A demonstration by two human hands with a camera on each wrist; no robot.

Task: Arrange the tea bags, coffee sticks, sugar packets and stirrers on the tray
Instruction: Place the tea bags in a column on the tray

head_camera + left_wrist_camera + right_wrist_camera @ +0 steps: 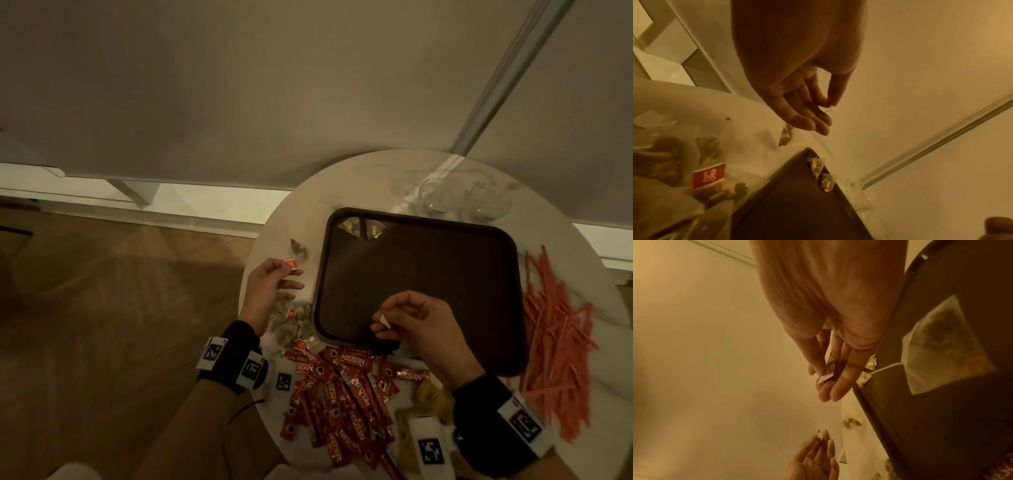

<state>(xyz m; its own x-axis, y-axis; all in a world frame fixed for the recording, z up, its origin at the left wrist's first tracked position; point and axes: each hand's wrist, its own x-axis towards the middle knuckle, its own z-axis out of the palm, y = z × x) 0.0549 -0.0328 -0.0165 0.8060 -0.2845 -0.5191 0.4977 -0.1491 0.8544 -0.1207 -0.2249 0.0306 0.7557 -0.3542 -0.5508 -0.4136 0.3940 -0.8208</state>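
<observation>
Now two tea bags (359, 228) sit on the tray (445, 240); each hand's grip pinches one tag.

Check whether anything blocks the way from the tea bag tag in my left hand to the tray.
Nothing visible does. The left hand pinches the red paper tag just left of the dark rectangular tray, whose nearest stretch lies bare.
</observation>
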